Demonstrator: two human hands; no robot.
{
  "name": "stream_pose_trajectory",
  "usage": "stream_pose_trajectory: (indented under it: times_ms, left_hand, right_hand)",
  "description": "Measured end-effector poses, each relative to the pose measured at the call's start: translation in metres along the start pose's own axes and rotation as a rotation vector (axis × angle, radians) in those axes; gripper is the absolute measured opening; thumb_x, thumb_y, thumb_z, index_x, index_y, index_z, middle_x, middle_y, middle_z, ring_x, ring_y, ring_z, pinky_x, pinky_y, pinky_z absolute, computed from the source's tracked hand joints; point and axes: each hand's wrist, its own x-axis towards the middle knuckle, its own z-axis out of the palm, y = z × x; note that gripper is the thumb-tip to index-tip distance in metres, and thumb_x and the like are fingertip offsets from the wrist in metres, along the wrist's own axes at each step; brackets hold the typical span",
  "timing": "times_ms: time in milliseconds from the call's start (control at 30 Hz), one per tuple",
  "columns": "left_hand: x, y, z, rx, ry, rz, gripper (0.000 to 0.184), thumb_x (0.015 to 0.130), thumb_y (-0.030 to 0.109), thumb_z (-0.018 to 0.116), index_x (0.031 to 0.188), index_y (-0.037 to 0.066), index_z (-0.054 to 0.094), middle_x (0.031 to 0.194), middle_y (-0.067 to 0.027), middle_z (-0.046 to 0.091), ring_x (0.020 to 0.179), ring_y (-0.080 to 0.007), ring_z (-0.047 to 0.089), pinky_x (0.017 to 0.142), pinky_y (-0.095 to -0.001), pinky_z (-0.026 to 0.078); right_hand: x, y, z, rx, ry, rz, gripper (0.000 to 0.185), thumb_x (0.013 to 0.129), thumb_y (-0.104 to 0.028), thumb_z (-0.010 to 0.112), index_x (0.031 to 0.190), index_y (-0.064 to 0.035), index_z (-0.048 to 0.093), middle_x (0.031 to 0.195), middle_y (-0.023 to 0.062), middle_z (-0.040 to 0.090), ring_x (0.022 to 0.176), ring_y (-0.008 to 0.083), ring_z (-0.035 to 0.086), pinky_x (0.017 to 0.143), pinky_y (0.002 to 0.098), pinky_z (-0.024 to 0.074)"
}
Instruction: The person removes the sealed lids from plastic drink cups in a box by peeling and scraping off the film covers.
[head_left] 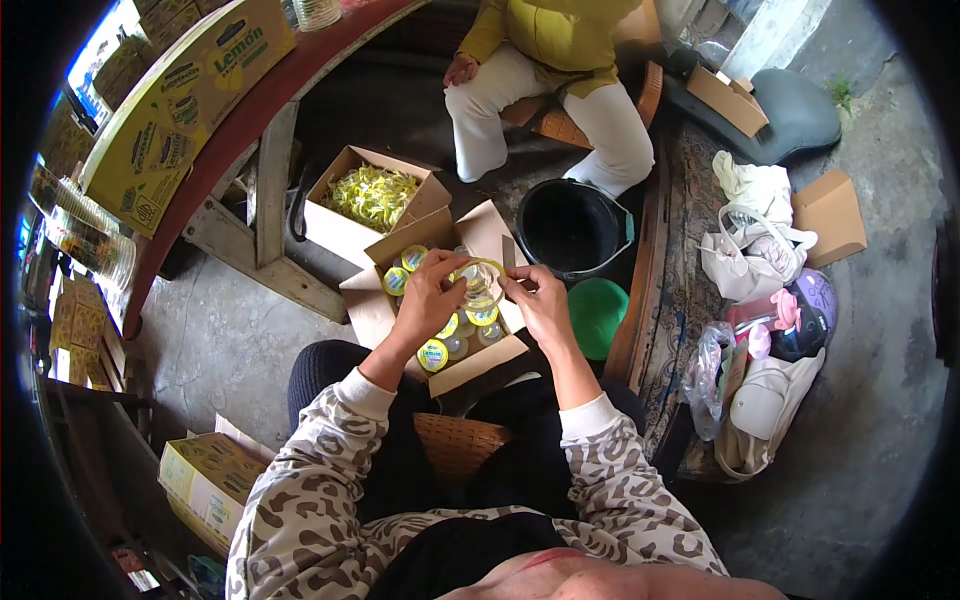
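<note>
A clear round cup (482, 287) with a yellow rim is held between my hands over an open cardboard box (478, 372). My left hand (432, 292) grips its left side, fingers curled. On the opposite side, the fingers of my right hand (540, 302) pinch the rim. Inside the box are several clear cups with yellow printed lids, such as this lidded cup (433, 354); some lie tilted, and my hands and the held cup hide part of them.
Yellow-green strips fill another carton (370, 198). A black bucket (568, 232) and a green basin (598, 318) stand at right. Opposite me sits a person (545, 60). Lemon-printed cartons (190, 110) line a red-edged table. Bags (752, 255) and a helmet (812, 310) lie on the right.
</note>
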Motion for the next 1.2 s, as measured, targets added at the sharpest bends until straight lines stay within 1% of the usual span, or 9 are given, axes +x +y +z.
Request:
stream_pose_trajectory:
  times_ms: [100, 167, 300, 400, 467, 567, 933, 1133, 1200]
  left_hand:
    - [0.001, 0.008, -0.005, 0.049, -0.06, 0.036, 0.033, 0.082, 0.0, 0.063, 0.115, 0.0, 0.067, 0.107, -0.0096, 0.062, 0.065, -0.0148, 0.061, 0.06, -0.0286, 0.049]
    - [0.001, 0.012, -0.007, 0.075, -0.132, -0.076, 0.034, 0.083, 0.003, 0.064, 0.117, 0.003, 0.068, 0.112, -0.0119, 0.062, 0.091, -0.0198, 0.064, 0.072, -0.0298, 0.051]
    - [0.001, 0.015, -0.006, 0.051, -0.146, -0.01, 0.04, 0.082, 0.008, 0.069, 0.122, 0.003, 0.065, 0.113, -0.0128, 0.062, 0.096, -0.02, 0.063, 0.074, -0.029, 0.052]
    - [0.0, 0.029, -0.004, 0.023, -0.173, 0.001, 0.063, 0.078, 0.016, 0.078, 0.135, 0.005, 0.055, 0.117, -0.0143, 0.06, 0.107, -0.0249, 0.062, 0.085, -0.0342, 0.052]
    - [-0.002, 0.024, 0.0, 0.335, -0.131, 0.257, 0.086, 0.071, 0.023, 0.085, 0.144, 0.006, 0.042, 0.122, -0.0159, 0.059, 0.117, -0.0318, 0.057, 0.098, -0.041, 0.046]
    - [-0.002, 0.022, 0.003, 0.367, -0.178, 0.243, 0.089, 0.067, 0.023, 0.087, 0.142, 0.005, 0.041, 0.125, -0.0172, 0.057, 0.121, -0.0373, 0.052, 0.104, -0.0448, 0.04]
    - [-0.003, 0.009, 0.008, 0.221, -0.106, 0.305, 0.085, 0.064, 0.01, 0.084, 0.137, 0.0, 0.042, 0.128, -0.0214, 0.054, 0.12, -0.0402, 0.053, 0.103, -0.0439, 0.042]
    - [-0.007, 0.015, 0.011, 0.197, -0.088, 0.296, 0.092, 0.06, 0.017, 0.088, 0.138, 0.001, 0.042, 0.13, -0.0223, 0.048, 0.123, -0.041, 0.048, 0.103, -0.0452, 0.042]
    - [-0.007, 0.022, 0.008, 0.173, -0.09, 0.259, 0.08, 0.067, 0.018, 0.086, 0.135, 0.003, 0.045, 0.133, -0.0211, 0.044, 0.123, -0.042, 0.048, 0.103, -0.0449, 0.043]
  right_hand:
    - [0.0, 0.0, 0.0, 0.082, -0.003, -0.028, 0.024, 0.086, -0.016, 0.074, 0.094, 0.006, 0.07, 0.089, 0.0119, 0.068, 0.074, 0.015, 0.065, 0.069, 0.0286, 0.0515]
    - [0.0, 0.002, 0.0, 0.168, -0.039, 0.059, 0.022, 0.087, -0.014, 0.073, 0.094, 0.0061, 0.07, 0.085, 0.0106, 0.068, 0.073, 0.0127, 0.064, 0.07, 0.0274, 0.0511]
    - [0.002, 0.005, 0.0, 0.272, -0.034, 0.112, 0.022, 0.087, -0.014, 0.074, 0.095, 0.0064, 0.07, 0.084, 0.0088, 0.068, 0.074, 0.0106, 0.062, 0.07, 0.0262, 0.0503]
    - [0.0, -0.007, -0.004, 0.379, 0.018, 0.143, 0.022, 0.087, -0.014, 0.074, 0.096, 0.0058, 0.07, 0.085, 0.0076, 0.069, 0.074, 0.0105, 0.061, 0.07, 0.0251, 0.0495]
    - [0.002, 0.001, -0.006, 0.5, 0.011, 0.209, 0.022, 0.088, -0.015, 0.073, 0.095, 0.0052, 0.07, 0.085, 0.0067, 0.068, 0.075, 0.0106, 0.061, 0.07, 0.0245, 0.0488]
    - [0.0, -0.001, -0.007, 0.47, -0.031, 0.219, 0.021, 0.089, -0.015, 0.072, 0.094, 0.0046, 0.069, 0.085, 0.0065, 0.067, 0.076, 0.0101, 0.061, 0.071, 0.0245, 0.0484]
    - [-0.002, -0.002, -0.004, 0.516, 0.006, 0.169, 0.013, 0.086, -0.013, 0.072, 0.091, -0.0011, 0.07, 0.082, 0.0003, 0.064, 0.073, 0.0065, 0.055, 0.067, 0.0226, 0.0424]
    - [-0.002, 0.005, -0.002, 0.581, -0.018, 0.209, 0.018, 0.087, -0.012, 0.072, 0.095, 0.0036, 0.068, 0.086, 0.0056, 0.066, 0.075, 0.009, 0.06, 0.069, 0.0226, 0.0477]
    - [-0.004, 0.002, 0.0, 0.591, -0.032, 0.236, 0.018, 0.089, -0.012, 0.071, 0.096, 0.0042, 0.067, 0.086, 0.0056, 0.066, 0.074, 0.0094, 0.061, 0.068, 0.0223, 0.0491]
